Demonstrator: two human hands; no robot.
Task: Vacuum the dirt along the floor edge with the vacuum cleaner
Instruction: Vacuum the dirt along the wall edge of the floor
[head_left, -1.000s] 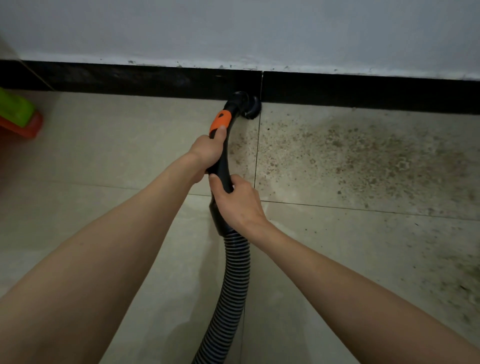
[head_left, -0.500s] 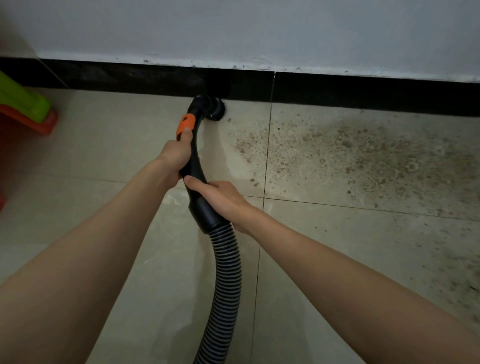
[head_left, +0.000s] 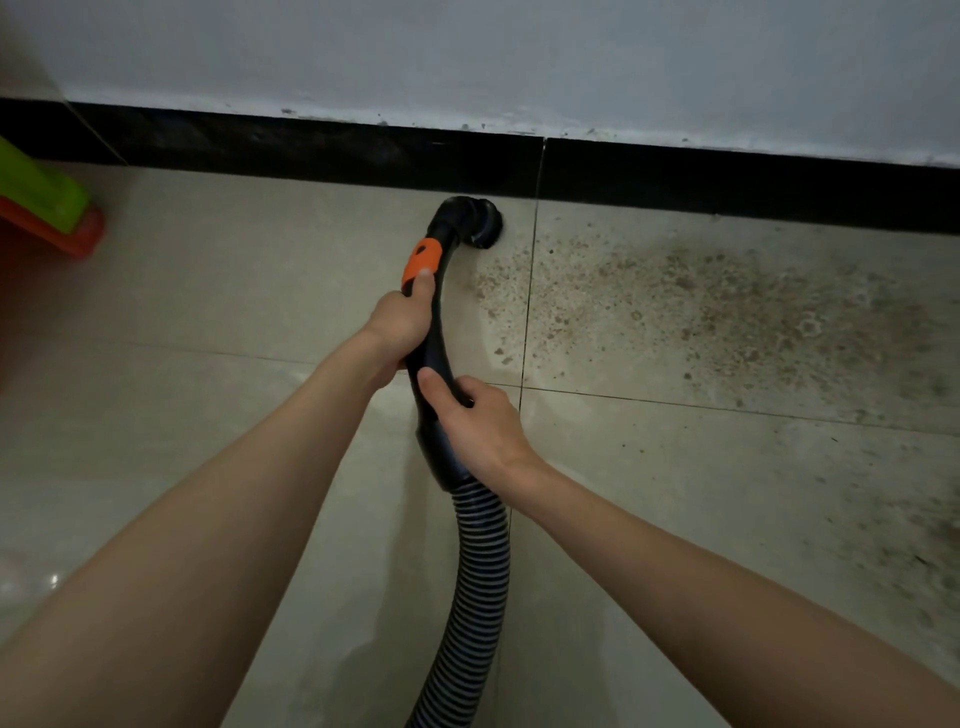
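Note:
A black curved vacuum handle (head_left: 434, 332) with an orange slider (head_left: 421, 262) ends in a round nozzle (head_left: 480, 226) set on the beige tile floor just in front of the black skirting (head_left: 322, 150). My left hand (head_left: 400, 327) grips the handle right below the orange part, thumb on it. Lower down, my right hand (head_left: 478, 423) grips the handle where the ribbed hose (head_left: 475, 587) joins. Brown dirt (head_left: 691, 306) is scattered over the tile to the right of the nozzle, along the skirting.
A white wall (head_left: 519, 62) rises above the skirting. A green and orange plastic object (head_left: 47, 208) lies at the left edge. More dark specks (head_left: 883, 545) spread over the lower right tile. The hose runs down out of view at the bottom.
Over the last second the nozzle swept left along the skirting and has now come back right, close to the tile joint. Both hands keep their grip.

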